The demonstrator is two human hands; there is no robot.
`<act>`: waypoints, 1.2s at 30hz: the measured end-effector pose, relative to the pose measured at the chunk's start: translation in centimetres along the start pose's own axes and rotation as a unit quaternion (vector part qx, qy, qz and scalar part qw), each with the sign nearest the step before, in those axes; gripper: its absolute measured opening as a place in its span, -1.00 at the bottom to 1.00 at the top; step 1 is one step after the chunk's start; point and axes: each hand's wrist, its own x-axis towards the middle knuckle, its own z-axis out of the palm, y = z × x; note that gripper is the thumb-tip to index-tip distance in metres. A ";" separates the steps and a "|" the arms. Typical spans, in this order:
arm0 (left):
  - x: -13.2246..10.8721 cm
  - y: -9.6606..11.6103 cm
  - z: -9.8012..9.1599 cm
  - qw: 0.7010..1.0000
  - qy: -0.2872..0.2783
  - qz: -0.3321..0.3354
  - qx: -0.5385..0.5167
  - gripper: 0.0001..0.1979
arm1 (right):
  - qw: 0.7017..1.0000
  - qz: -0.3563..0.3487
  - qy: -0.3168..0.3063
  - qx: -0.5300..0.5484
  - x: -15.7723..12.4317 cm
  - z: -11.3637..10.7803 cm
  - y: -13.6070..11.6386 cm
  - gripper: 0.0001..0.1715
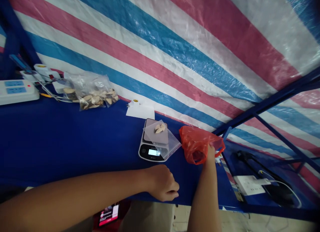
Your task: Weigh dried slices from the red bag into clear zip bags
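Observation:
My left hand (163, 184) rests on the blue table (62, 145) near its front edge, its fingers curled under; nothing shows in them. My right hand (209, 151) reaches into a red plastic bag (197, 142) and its fingers are hidden inside. Just left of the red bag stands a small digital scale (149, 151) with a lit display. A clear plastic bag (162, 138) with a few pale pieces in it lies on the scale's platform.
Clear bags of pale pieces (92, 93) lie at the back left, beside a white power strip (17, 90) and small tools. A white label sheet (140, 110) lies behind the scale. A white adapter with cables (250, 184) sits lower right. A phone (108, 214) glows below the table edge.

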 end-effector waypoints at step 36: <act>-5.3 -14.7 -8.4 0.835 0.369 -0.378 -0.156 -0.62 | 0.935 0.092 -0.322 0.115 -17.6 0.3 -3.1 -0.37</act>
